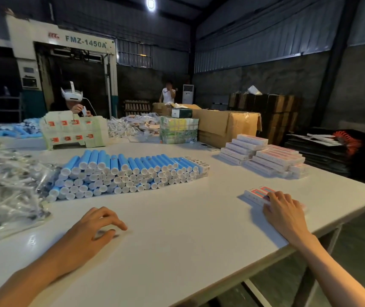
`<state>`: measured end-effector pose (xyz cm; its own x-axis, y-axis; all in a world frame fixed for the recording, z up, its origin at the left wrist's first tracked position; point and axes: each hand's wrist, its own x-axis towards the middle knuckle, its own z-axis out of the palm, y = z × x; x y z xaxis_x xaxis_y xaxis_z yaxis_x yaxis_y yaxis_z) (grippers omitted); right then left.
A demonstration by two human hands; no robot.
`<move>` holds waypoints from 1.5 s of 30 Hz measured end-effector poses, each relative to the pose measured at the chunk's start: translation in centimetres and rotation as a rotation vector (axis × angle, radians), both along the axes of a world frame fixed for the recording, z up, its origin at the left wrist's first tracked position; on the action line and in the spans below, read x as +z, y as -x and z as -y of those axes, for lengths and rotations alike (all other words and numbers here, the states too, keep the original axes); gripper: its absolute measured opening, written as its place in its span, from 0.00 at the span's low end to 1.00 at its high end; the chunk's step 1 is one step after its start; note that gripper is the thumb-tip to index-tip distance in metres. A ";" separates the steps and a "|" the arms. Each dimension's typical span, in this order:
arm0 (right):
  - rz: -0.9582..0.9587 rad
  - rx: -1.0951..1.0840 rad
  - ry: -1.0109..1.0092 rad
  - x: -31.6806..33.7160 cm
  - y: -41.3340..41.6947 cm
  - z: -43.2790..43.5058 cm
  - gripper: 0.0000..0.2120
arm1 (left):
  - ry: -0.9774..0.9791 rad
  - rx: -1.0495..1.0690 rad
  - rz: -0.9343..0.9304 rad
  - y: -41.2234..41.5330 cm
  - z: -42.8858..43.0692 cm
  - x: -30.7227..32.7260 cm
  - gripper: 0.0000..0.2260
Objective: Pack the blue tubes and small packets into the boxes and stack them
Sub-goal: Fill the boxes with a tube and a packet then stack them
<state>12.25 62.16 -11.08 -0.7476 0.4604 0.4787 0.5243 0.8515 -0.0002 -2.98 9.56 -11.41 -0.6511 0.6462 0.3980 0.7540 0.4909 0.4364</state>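
I am resting my right hand (285,209) on one box (257,193) at the right side of the table (177,251). My fingers are lying loose and a bit spread on its near end, not gripping it. The box is lying flat, and its long side is running from my fingers out to the far left.

My left hand (95,227) is bending its fingers down over something small and see-through, which I think is a small packet (110,233). It is too blurry for me to tell if I am pinching it or only touching it.

The blue tubes (124,171) are lying in a big pile past my left hand, in the middle of the table. Their white caps are facing me and their long bodies are pointing away. My left hand is the nearer one to them, so I think it is the one to reach for a tube. The box is waiting off to the right of the pile.

The stacked boxes (265,156) are sitting far behind my right hand.
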 end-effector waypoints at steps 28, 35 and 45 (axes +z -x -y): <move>-0.040 1.099 0.763 -0.1 15.1 32.3 0.14 | 0.820 1.531 -0.205 -5.5 18.8 11.6 0.23; -0.014 1.103 0.807 0.3 14.7 32.4 0.13 | 0.904 1.364 -0.316 -6.4 19.6 11.5 0.12; 0.007 1.123 0.829 0.7 14.1 32.7 0.12 | 0.012 0.729 0.197 -3.6 9.6 11.9 0.22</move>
<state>-1.87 29.49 -10.35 -0.9028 -0.2358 0.3597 -0.4285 0.5649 -0.7052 0.64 -0.09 0.52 -0.9737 0.0282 0.2261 0.1453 0.8411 0.5210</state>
